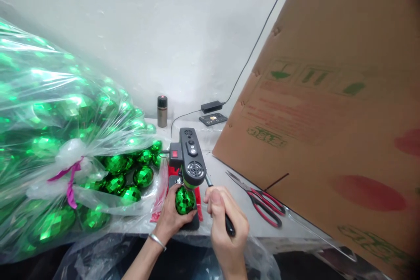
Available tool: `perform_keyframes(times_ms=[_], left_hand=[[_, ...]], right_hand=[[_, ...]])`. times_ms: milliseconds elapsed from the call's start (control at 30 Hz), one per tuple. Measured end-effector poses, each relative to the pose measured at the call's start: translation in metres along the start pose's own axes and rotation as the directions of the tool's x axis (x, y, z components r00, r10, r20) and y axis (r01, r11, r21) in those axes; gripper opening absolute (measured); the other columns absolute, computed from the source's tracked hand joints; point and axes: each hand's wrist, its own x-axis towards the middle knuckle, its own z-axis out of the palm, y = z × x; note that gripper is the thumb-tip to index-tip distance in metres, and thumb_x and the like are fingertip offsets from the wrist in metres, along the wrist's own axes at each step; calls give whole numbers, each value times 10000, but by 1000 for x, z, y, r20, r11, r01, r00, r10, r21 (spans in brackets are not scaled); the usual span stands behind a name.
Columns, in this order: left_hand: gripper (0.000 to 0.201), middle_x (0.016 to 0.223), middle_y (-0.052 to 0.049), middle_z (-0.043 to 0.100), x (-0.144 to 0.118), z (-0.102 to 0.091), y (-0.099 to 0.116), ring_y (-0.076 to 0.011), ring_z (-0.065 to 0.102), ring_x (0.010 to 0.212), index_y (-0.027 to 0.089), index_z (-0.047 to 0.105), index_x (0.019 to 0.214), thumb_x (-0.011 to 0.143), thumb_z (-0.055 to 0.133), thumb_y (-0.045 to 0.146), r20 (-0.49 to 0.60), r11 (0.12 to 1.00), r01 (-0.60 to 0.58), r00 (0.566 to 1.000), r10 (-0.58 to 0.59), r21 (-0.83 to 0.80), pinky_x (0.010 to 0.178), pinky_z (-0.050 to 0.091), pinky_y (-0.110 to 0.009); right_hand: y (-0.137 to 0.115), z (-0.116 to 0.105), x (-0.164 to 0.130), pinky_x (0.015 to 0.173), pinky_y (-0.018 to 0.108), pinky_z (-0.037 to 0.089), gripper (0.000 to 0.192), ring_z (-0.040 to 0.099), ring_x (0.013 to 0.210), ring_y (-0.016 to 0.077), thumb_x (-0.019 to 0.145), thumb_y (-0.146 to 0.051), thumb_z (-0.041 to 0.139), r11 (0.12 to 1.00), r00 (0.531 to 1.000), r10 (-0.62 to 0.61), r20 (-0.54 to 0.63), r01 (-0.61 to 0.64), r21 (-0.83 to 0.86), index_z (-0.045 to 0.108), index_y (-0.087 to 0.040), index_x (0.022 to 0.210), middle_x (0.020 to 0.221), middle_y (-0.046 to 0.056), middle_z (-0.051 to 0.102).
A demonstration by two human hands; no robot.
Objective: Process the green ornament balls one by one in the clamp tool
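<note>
The left hand [172,218], low and just left of the middle of the frame, has its fingers curled round a green faceted ball [185,200], pinching it from the left and below; a silver bracelet [156,241] sits on that wrist. The ball is held right under the head of a small black machine [191,156] with a red switch, at the centre of the frame. The right hand [226,227], just right of the ball, has its fingers closed in a fist round a black lever [219,203] that runs up to the machine's side.

The machine stands on a pale table [226,170] over a red sheet [198,199]. To the right, near the right hand but apart from it, lie red-handled scissors [260,203]. A large cardboard sheet [328,109] leans across the right half of the frame. The left half is filled by a clear plastic bag [49,140] of green balls, tied with a purple ribbon [70,177]. At the back, by the white wall, stand 1 dark bottle [162,110], a phone [213,118] and a black power adapter [211,106] with its cable
</note>
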Motion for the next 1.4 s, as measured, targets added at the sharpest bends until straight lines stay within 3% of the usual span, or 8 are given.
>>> perform_keyframes(times_ms=[400,733,1400], left_hand=[[763,1320,-155,684,-2,4,-1,-364,683,1239,177,550,1344,654,835,331,2,998,-25,1000,25,54,1087,553,-559],[758,1348,-150,675,-4,9,-5,-353,671,1267,188,545,1373,680,834,290,-31,992,-93,995,96,91,1100,553,-538],[748,1343,-198,681,-4,12,-15,-360,693,1265,148,498,1387,727,814,306,-61,948,-254,961,270,193,1057,606,-514]], right_hand=[[30,11,-33,575,277,415,307,573,609,134,1038,-92,448,997,992,-49,-113,55,50,550,-221,779,709,-9,576],[31,10,-33,573,263,393,302,549,629,124,1041,-95,463,997,994,-31,-107,38,61,548,-213,776,710,-12,557],[36,22,-39,552,257,378,357,520,595,113,1056,-167,495,993,965,-36,-262,65,102,480,-208,701,632,-39,480]])
